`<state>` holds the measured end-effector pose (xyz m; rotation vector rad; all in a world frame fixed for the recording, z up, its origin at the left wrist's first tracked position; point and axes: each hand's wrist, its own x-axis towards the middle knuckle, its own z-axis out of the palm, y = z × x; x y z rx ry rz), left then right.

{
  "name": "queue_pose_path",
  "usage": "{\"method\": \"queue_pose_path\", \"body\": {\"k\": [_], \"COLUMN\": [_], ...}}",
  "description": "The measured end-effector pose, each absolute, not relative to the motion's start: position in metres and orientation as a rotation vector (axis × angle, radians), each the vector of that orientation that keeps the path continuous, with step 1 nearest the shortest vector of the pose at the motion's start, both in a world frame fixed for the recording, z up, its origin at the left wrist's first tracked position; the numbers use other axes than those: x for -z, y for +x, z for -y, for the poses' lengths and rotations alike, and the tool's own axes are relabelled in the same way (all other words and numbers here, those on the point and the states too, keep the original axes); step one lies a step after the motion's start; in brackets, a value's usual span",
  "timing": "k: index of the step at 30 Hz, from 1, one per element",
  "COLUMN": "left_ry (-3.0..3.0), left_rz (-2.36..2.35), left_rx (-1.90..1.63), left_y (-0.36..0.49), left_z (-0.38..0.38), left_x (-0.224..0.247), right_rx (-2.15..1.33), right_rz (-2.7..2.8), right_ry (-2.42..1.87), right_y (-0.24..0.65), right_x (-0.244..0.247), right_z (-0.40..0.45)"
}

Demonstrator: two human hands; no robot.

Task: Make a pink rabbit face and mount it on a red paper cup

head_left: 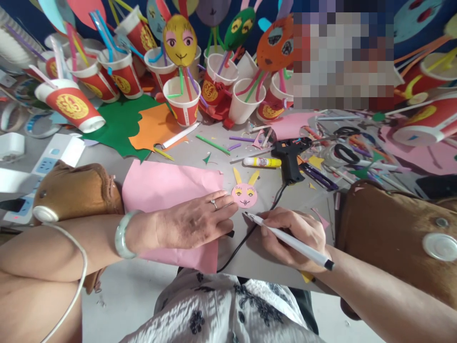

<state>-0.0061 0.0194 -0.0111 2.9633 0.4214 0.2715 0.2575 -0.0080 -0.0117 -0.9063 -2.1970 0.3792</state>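
Note:
A pink paper rabbit face (244, 196) with yellow ears, drawn eyes and a drawn mouth lies on the table. My left hand (194, 216) rests over a pink paper sheet (167, 183), its fingertips at the left edge of the face. Below those bent fingers pokes a short black piece that looks like a pen cap (230, 234); most of it is hidden. A white marker (296, 245) with a black end is gripped in my right hand (294, 233), its tip uncapped just below the rabbit face and apart from it.
Behind the face lie a glue stick (262, 162) and a black glue gun (290, 159), its cord (246, 238) running between my hands. Red-and-white paper cups (182, 100) with straws and paper faces crowd the back. Scissors (344, 150) and scraps lie right; a power strip (53, 157) stands left.

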Motion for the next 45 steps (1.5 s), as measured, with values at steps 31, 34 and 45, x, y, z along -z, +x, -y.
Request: {"method": "queue_pose_path", "body": {"k": [31, 34, 45], "left_ry": [2.954, 2.948, 2.988], "left_rz": [-0.414, -0.405, -0.431], "left_rx": [-0.238, -0.227, -0.291], "left_y": [-0.0073, -0.0073, -0.0078], "left_z": [-0.0179, -0.0178, -0.0152], "left_x": [0.0106, 0.0087, 0.0127], "right_rx": [-0.369, -0.375, -0.341], "right_rz": [2.167, 2.162, 2.134], "right_ry": [-0.915, -0.978, -1.065], "right_y": [0.2579, 0.2585, 0.255], "right_x": [0.0133, 0.0149, 0.0154], "right_z": [0.008, 0.0084, 0.0059]}}
